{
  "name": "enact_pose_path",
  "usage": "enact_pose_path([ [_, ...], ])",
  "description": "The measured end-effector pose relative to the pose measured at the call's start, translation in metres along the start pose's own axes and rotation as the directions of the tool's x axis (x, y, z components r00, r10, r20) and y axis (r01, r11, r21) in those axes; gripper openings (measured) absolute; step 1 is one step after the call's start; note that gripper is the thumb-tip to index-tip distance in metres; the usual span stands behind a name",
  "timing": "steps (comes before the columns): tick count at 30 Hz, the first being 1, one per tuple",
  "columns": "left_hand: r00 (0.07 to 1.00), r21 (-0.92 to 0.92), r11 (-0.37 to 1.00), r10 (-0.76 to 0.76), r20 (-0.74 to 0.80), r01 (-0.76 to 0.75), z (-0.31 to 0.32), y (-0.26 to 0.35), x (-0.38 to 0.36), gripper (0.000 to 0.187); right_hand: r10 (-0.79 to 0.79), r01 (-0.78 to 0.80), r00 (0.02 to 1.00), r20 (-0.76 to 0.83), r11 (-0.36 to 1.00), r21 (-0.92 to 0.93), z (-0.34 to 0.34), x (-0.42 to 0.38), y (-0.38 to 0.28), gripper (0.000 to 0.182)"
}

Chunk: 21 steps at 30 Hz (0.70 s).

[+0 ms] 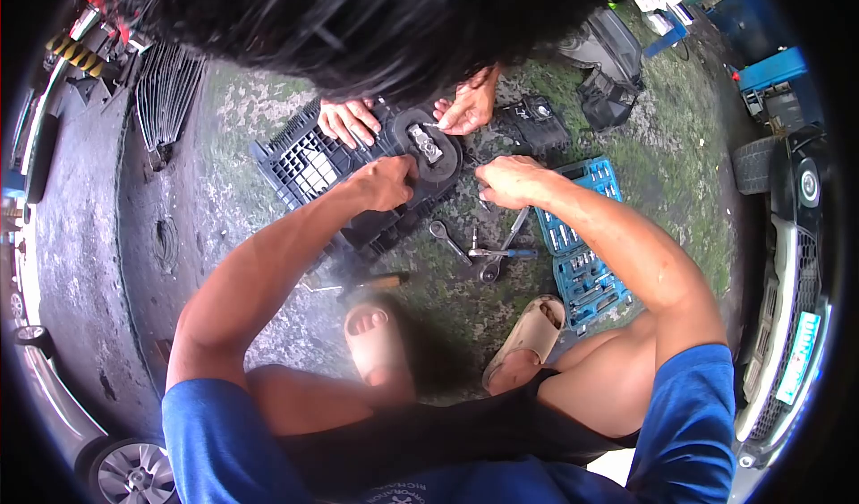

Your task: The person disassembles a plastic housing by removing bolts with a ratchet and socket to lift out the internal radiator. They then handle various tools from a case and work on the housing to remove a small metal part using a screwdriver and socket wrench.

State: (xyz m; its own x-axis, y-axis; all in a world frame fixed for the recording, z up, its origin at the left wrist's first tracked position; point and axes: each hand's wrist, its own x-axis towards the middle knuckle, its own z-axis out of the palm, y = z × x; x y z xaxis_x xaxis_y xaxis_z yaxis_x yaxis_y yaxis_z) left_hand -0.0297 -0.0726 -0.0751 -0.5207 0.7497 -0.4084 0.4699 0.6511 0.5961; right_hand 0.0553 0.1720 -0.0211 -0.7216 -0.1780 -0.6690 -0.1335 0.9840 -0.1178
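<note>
My left hand [391, 183] rests against a black plastic housing [367, 226] on the ground, its fingers curled beside a round opening with a metal piece [425, 144] inside. What those fingers hold, if anything, is hidden. My right hand [514, 182] is over the ground just right of the housing, fingertips pinched together; what is between them is too small to name. Across from me, another person's hand [349, 122] presses flat on the housing's gridded part, and that person's other hand [470, 106] pinches a thin piece by the round opening.
An open blue socket set case [557, 226] lies under my right forearm. Nearby are a ratchet [517, 252], a wrench [450, 243] and a tool with a yellowish handle [383, 282]. Black plastic parts [608, 97] sit at upper right. Cars [792, 298] flank both sides.
</note>
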Motion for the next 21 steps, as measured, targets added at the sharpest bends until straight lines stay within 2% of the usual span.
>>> enact_pose_path([
  [11, 0.999, -0.003, 0.999, -0.04, 0.013, 0.04, -0.005, 0.009, -0.003, 0.036, -0.048, 0.048, 0.999, -0.024, 0.999, 0.014, 0.009, -0.002, 0.011, 0.031],
  [12, 0.997, 0.026, 0.997, -0.069, -0.017, 0.07, -0.007, 0.012, -0.004, 0.036, -0.044, 0.044, 0.999, -0.027, 0.999, 0.013, 0.009, -0.002, 0.013, 0.031],
  [15, 0.985, -0.069, 0.993, -0.109, -0.132, 0.1, -0.016, 0.018, -0.006, 0.041, -0.026, 0.027, 0.999, -0.036, 0.999, 0.022, 0.013, -0.003, 0.019, 0.032],
  [16, 0.953, -0.11, 0.994, -0.054, -0.299, 0.022, -0.014, 0.017, -0.006, 0.046, -0.017, 0.019, 0.999, -0.036, 0.999, 0.029, 0.014, -0.003, 0.021, 0.032],
  [17, 0.932, -0.157, 0.988, -0.069, -0.357, 0.013, -0.013, 0.017, -0.004, 0.052, -0.008, 0.01, 0.999, -0.035, 0.999, 0.038, 0.015, -0.003, 0.024, 0.032],
  [19, 0.9, -0.12, 0.988, 0.034, -0.435, -0.095, -0.014, 0.019, -0.001, 0.056, 0.009, -0.008, 1.0, -0.015, 1.0, 0.019, 0.018, -0.002, 0.028, 0.033],
  [21, 0.856, 0.033, 0.982, 0.177, -0.485, -0.185, -0.01, 0.021, 0.004, 0.054, 0.047, -0.047, 0.999, 0.002, 0.998, 0.044, 0.024, -0.004, 0.032, 0.035],
])
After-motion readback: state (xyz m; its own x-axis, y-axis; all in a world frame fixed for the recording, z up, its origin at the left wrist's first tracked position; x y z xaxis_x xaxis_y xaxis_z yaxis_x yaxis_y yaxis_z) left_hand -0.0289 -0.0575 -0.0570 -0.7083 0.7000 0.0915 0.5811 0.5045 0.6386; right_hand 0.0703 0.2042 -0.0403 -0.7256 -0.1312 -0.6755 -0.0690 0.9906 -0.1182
